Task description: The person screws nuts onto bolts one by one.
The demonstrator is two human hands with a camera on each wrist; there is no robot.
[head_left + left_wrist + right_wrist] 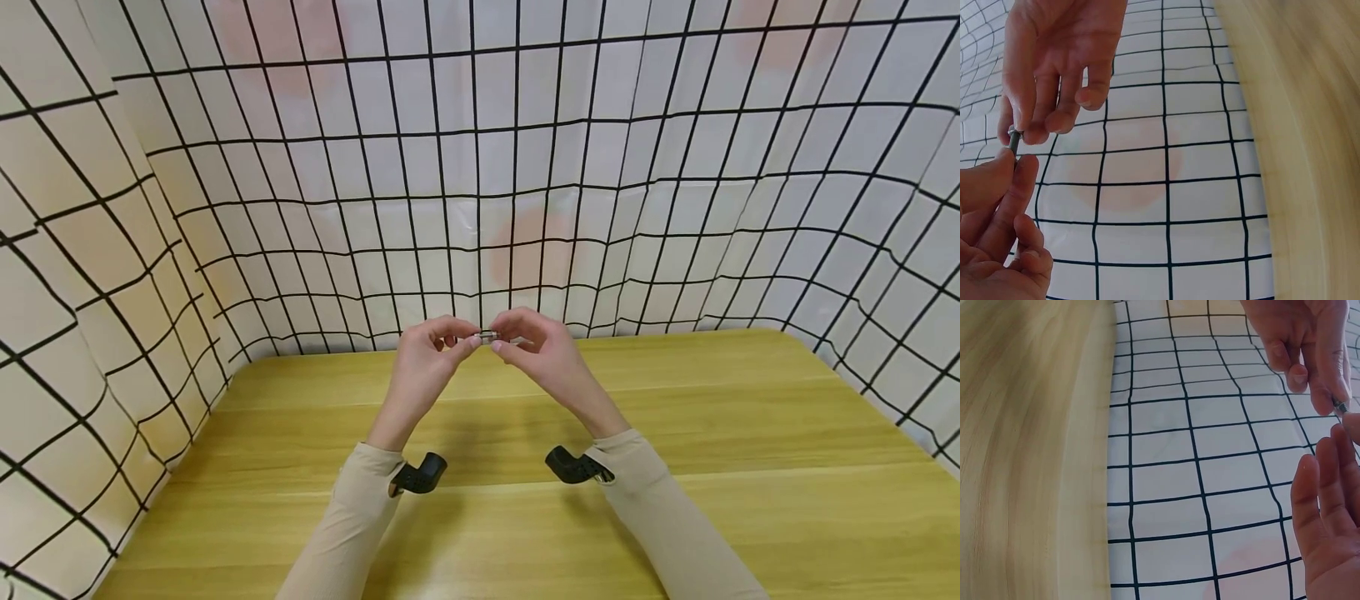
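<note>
Between the fingertips of both hands is a small metal bolt (pixel 486 336), raised above the table. My left hand (pixel 424 365) pinches one end between thumb and fingers. At the other end, the thumb and fingers of my right hand (pixel 546 357) pinch a wider metal piece (pixel 1014 131), which looks like a nut or the bolt's head. In the left wrist view the grey shaft (pixel 1015 145) shows between the two sets of fingertips. Fingers mostly cover the bolt (pixel 1340 406) in the right wrist view, so its threads and far end are hidden.
A wooden table (pixel 495 517) lies under the forearms. White cloth (pixel 420 167) with a black grid hangs behind the table and at both sides. A black wrist mount (pixel 422 473) sticks out from the left sleeve, another mount (pixel 573 464) from the right.
</note>
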